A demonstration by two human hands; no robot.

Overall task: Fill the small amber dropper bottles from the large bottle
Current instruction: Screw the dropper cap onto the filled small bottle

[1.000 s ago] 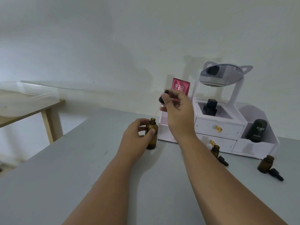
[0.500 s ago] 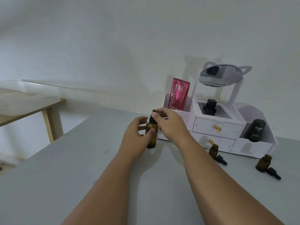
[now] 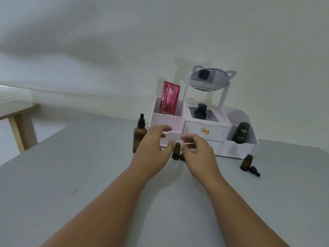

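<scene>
While both grips hung loose and empty, the left hand [image 3: 153, 146] and right hand [image 3: 199, 152] flanked a small amber bottle [image 3: 176, 152], uncapped, upright on the counter [image 3: 85, 175]. Its dropper [image 3: 182, 157] lay alongside; the large bottle [image 3: 140, 138] stood capped just beyond the left hand.

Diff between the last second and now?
Right hand put the dropper back on the large bottle; left hand let go of it. Both moved right, now flanking the open small bottle. Far small bottle and organizer unchanged.
</scene>
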